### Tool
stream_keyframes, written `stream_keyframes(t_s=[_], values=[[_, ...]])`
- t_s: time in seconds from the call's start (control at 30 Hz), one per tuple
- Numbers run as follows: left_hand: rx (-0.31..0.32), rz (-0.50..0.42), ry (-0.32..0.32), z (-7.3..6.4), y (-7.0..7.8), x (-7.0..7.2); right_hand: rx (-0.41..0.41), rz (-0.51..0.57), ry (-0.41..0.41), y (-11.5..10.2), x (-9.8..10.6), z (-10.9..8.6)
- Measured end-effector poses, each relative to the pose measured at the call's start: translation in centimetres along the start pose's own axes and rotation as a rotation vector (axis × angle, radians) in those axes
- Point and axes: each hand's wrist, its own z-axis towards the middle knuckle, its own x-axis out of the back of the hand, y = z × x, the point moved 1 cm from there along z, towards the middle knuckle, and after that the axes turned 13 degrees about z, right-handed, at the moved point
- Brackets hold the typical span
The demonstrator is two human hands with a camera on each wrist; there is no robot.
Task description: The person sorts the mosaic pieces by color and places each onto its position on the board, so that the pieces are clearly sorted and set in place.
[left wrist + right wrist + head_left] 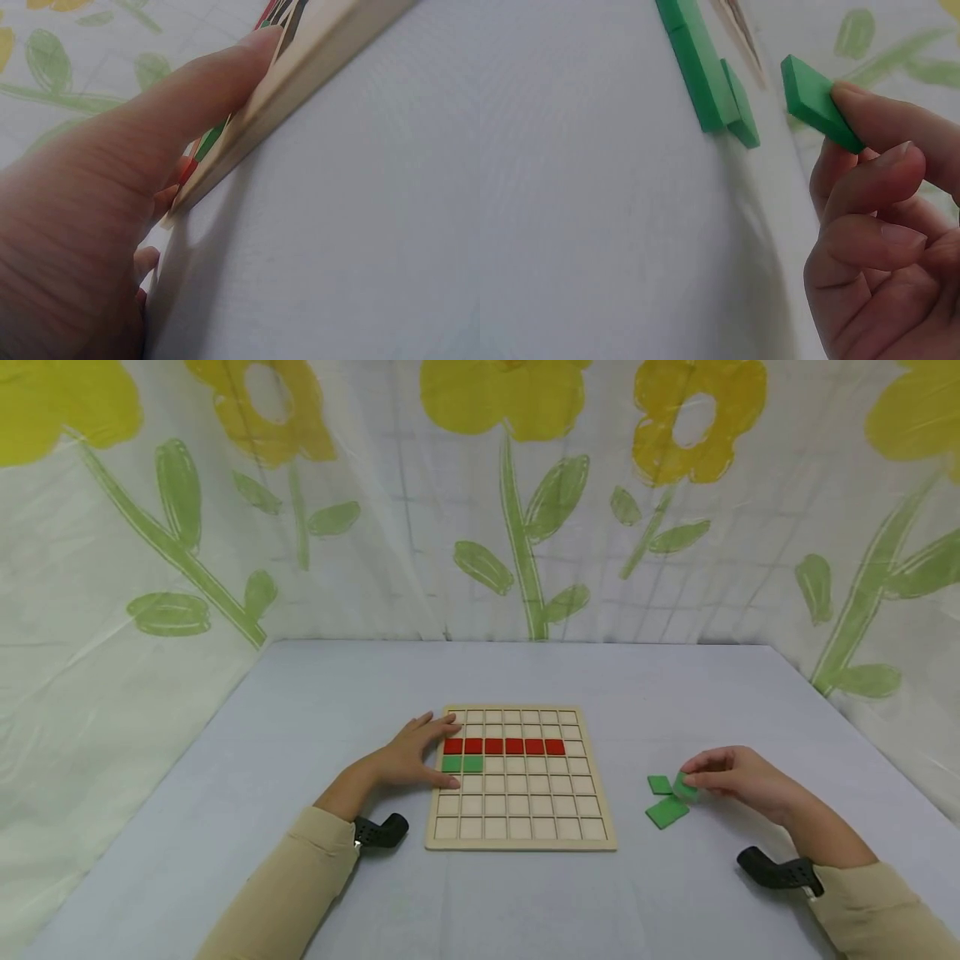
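Observation:
A wooden grid board (521, 844) lies flat on the table. Several red tiles (493, 747) fill most of one row, and two green tiles (462, 764) sit at the left of the row below. My left hand (405, 756) rests at the board's left edge, thumb and fingers spread apart. In the left wrist view the thumb (202, 86) lies across the wooden rim. Off to the board's right, my right hand (738, 777) pinches a green tile (817, 101) between thumb and index finger, raised off the table. Other green tiles (667, 812) lie just beside and below it.
The white table (330, 693) runs back to a hanging sheet (420, 593) printed with yellow flowers. A black wrist strap (381, 832) is on the left arm, and another black strap (776, 870) on the right.

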Motion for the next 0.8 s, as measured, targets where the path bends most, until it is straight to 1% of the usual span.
stream_keyframes(t_s=[0.23,0.37,0.53,0.8], values=[[0.002,0.001,-0.005,-0.1,0.0,0.1,0.016,0.008,-0.096,-1.5,-1.7,1.5],[0.005,-0.001,-0.013,-0.1,0.2,0.1,0.022,0.006,-0.114,-2.4,-2.6,2.1],[0.009,-0.003,-0.009,0.0,0.2,0.1,0.035,0.011,-0.131,-3.4,-3.7,2.8],[0.000,0.006,-0.009,0.0,0.0,0.0,0.048,0.033,-0.149,-4.5,-5.3,4.2]])
